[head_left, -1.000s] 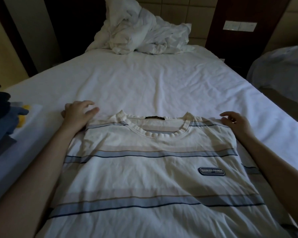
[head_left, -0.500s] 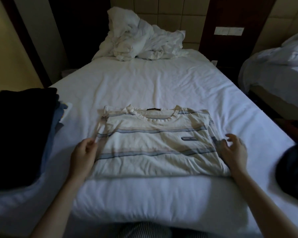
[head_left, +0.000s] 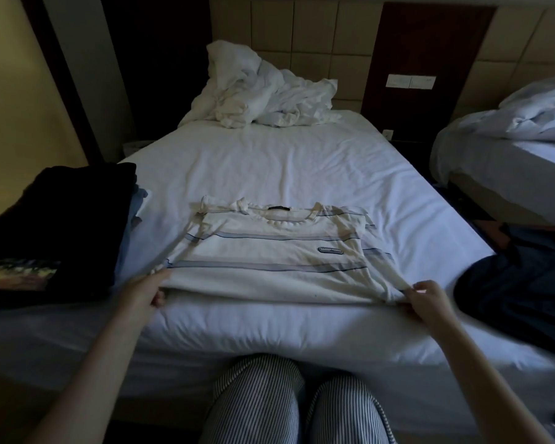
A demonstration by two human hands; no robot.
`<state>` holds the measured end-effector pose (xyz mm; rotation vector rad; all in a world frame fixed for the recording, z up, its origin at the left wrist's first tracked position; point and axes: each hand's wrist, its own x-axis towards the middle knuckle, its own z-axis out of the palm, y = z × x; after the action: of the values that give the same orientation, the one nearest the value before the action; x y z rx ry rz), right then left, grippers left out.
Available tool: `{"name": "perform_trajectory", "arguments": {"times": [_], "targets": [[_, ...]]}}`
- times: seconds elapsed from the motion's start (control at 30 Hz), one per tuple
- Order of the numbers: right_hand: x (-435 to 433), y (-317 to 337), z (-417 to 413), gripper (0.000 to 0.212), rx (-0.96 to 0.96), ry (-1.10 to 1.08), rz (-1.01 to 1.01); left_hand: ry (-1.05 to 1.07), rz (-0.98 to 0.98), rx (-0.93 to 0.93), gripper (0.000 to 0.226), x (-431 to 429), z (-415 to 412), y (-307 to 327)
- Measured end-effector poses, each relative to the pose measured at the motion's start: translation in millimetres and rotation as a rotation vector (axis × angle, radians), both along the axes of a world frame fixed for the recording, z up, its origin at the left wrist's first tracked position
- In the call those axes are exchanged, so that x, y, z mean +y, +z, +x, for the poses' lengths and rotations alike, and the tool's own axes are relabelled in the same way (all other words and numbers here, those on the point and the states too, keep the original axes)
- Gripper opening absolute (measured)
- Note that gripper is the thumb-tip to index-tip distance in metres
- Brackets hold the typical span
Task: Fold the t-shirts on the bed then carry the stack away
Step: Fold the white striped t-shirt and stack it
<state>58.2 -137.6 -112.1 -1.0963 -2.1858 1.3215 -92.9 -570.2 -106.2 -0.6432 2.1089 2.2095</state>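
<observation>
Head view. The white striped t-shirt (head_left: 269,251) lies face up on the bed (head_left: 285,161), collar away from the person, sleeves tucked in along both sides. It spans the gap between the two hands.

Left hand (head_left: 145,293): fingers curled, gripping the shirt's near left corner. The cloth is drawn taut from this grip up along the shirt's left edge.

Right hand (head_left: 426,301): thumb and fingers pinching the near right corner, with the fabric bunched into creases at the grip. The hem runs in a line from one hand to the other, near the bed's front edge; whether it is lifted clear of the sheet cannot be told.

Outward of the left hand, just beside it, sits a stack of folded dark clothes (head_left: 55,225) with a printed panel on the near side and a blue layer showing at the shirt-facing edge — apart from the shirt.

Outward of the right hand, close by, lies a dark blue garment (head_left: 510,299), blurred.

Well beyond both hands, at the head of the bed, a crumpled white duvet (head_left: 263,94) is heaped. Further out past the right hand stands a second bed (head_left: 510,149).

Below the hands — the person's knees in striped trousers (head_left: 289,402), against the bed's front.
</observation>
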Motion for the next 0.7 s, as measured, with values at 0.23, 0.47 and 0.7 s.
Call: {"name": "perform_trajectory", "arguments": {"times": [0.23, 0.47, 0.7], "targets": [[-38, 8, 6, 0.04, -0.02, 0.309, 0.26, -0.147, 0.236, 0.158, 0.01, 28, 32, 0], [-24, 9, 24, 0.039, 0.079, 0.222, 0.014, 0.103, 0.381, 0.038, 0.025, 30, 12, -3], [-29, 1, 33, 0.04, 0.136, 0.232, 0.06, 0.034, 0.153, 0.115, 0.008, 27, 19, -22]]}}
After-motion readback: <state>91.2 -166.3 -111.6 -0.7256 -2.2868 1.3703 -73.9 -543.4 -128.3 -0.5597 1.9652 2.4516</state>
